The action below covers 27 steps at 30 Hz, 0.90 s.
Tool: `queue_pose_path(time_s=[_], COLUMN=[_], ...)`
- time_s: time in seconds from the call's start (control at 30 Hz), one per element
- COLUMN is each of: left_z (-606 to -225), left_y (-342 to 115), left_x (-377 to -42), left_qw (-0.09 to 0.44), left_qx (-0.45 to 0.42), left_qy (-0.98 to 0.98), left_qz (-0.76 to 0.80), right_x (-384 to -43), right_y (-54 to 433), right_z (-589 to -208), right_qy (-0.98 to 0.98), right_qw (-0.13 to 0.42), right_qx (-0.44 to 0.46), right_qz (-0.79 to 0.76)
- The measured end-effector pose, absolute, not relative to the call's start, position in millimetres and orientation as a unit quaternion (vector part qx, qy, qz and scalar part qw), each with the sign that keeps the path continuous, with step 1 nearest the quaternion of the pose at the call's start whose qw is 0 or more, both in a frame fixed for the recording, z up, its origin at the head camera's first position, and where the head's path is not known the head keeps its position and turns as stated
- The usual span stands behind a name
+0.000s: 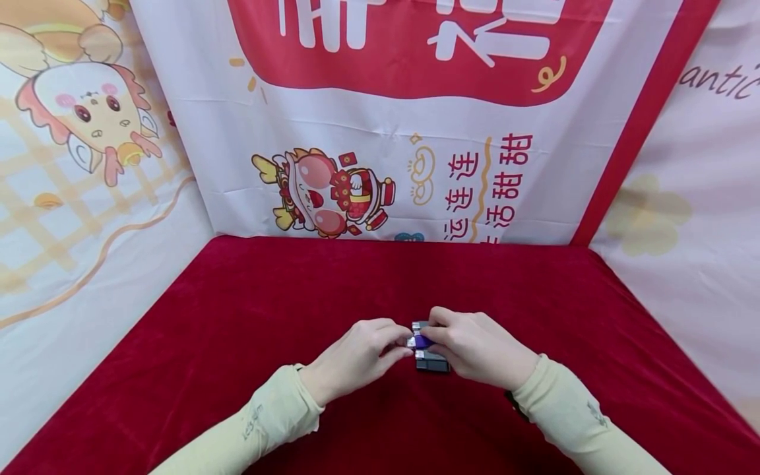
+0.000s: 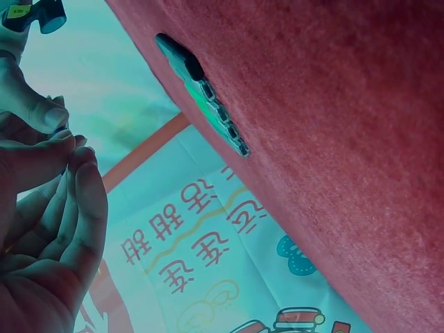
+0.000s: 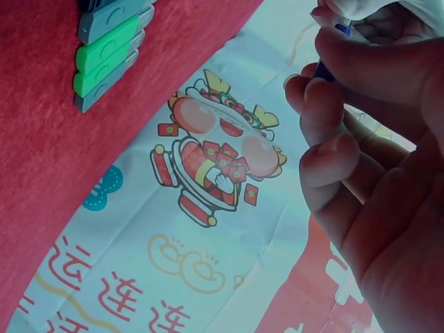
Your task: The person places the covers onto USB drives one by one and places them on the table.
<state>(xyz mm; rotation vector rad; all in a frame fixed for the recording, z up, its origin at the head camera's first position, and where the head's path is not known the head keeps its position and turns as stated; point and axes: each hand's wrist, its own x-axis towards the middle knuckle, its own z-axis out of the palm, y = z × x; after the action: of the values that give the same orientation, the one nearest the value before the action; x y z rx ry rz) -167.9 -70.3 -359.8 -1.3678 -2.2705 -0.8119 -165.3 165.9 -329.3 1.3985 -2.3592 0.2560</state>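
Note:
A small purple USB flash drive (image 1: 422, 341) with a silvery end is held between both hands. My left hand (image 1: 356, 353) pinches its silvery end with thumb and fingertips. The purple body is pinched by my right hand (image 1: 481, 348), whose fingers hide most of it. In the right wrist view only a dark blue bit of the drive (image 3: 322, 72) shows between the fingers. Below the hands, several similar drives lie side by side on the table, among them a green one (image 3: 107, 55) and a grey one (image 1: 432, 363).
A dark red cloth (image 1: 285, 284) covers the table. Behind it hangs a white printed curtain (image 1: 380, 119), with more printed cloth (image 1: 89, 218) at the left and at the right. A dark strap (image 1: 516, 405) shows at the right wrist.

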Motion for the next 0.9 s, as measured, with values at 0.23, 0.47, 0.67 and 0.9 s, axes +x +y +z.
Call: queue_pose_path(time_s=[0.23, 0.47, 0.67, 0.9], left_z=[-360.8, -361.3, -360.8, -361.9], left_y=[-70.5, -70.9, -71.5, -71.5], left_x=[-168.4, -167.8, -167.5, -167.7], left_qw=[0.195, 0.188, 0.184, 0.183], left_qx=[-0.482, -0.479, -0.480, -0.482], left_qy=[-0.803, -0.806, -0.808, -0.809], left_qz=[-0.290, -0.292, -0.289, -0.283], right_x=[-165.9, -166.2, -166.1, -164.8], right_y=[163.5, 162.4, 161.3, 160.2], right_z=[-330.3, -332.1, -332.8, -332.1], right_qy=[-0.838, -0.834, -0.833, -0.836], right_qw=[0.214, 0.222, 0.228, 0.220], right_qx=[0.497, 0.501, 0.500, 0.500], right_qz=[0.073, 0.065, 0.056, 0.053])
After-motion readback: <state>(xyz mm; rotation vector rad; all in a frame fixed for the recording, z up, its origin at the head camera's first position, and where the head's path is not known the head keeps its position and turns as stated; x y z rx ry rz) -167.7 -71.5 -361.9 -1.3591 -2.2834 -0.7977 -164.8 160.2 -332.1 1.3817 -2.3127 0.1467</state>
